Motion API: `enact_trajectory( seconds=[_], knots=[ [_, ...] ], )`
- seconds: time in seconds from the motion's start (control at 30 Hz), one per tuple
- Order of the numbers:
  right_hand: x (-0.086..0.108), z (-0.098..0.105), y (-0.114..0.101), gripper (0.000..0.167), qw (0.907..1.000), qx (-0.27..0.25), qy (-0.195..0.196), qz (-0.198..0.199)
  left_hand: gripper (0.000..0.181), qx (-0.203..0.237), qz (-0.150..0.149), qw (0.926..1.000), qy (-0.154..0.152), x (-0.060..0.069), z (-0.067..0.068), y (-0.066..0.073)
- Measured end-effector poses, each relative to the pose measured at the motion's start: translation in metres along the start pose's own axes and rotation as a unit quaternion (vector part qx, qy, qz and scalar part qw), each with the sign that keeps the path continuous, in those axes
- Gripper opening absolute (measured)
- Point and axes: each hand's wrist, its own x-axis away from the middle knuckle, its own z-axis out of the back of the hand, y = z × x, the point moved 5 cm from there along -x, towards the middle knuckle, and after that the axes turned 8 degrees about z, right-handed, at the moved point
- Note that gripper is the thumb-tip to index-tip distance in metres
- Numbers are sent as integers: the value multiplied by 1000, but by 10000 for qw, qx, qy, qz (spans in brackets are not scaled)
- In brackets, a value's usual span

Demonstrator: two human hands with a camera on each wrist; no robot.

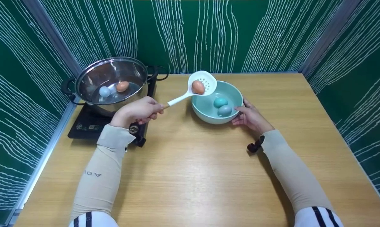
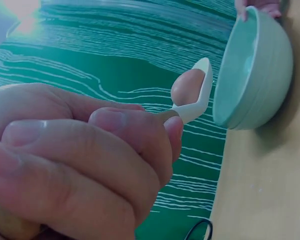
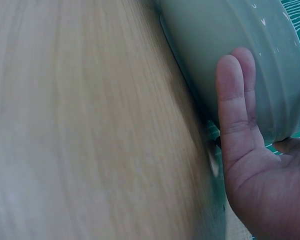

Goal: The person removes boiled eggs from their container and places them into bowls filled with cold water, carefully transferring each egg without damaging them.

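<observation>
My left hand grips the wooden end of a white slotted spoon. A brown egg lies in the spoon's perforated head, over the left rim of a pale green bowl. In the left wrist view the egg sits in the spoon head beside the bowl. Inside the bowl are a turquoise egg and a grey-blue egg. My right hand holds the bowl's right side, thumb at the rim; in the right wrist view its fingers lie along the outer wall.
At the left a steel pot with black handles stands on a black cooktop. A pale blue egg and another brown egg are in it. Green panels with white lines enclose the wooden table.
</observation>
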Motion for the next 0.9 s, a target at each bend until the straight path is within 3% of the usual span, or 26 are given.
enact_trajectory(
  seconds=[0.43, 0.9],
  knots=[
    [0, -1, 1, 83, 9999, 23, -93, 101, 36, -379, -32, 9992, -125, -22, -18, -7],
    [-1, 1, 3, 81, 9999, 81, -52, 28, 37, -592, 93, 9982, 16, -24, -16, -9]
  ],
)
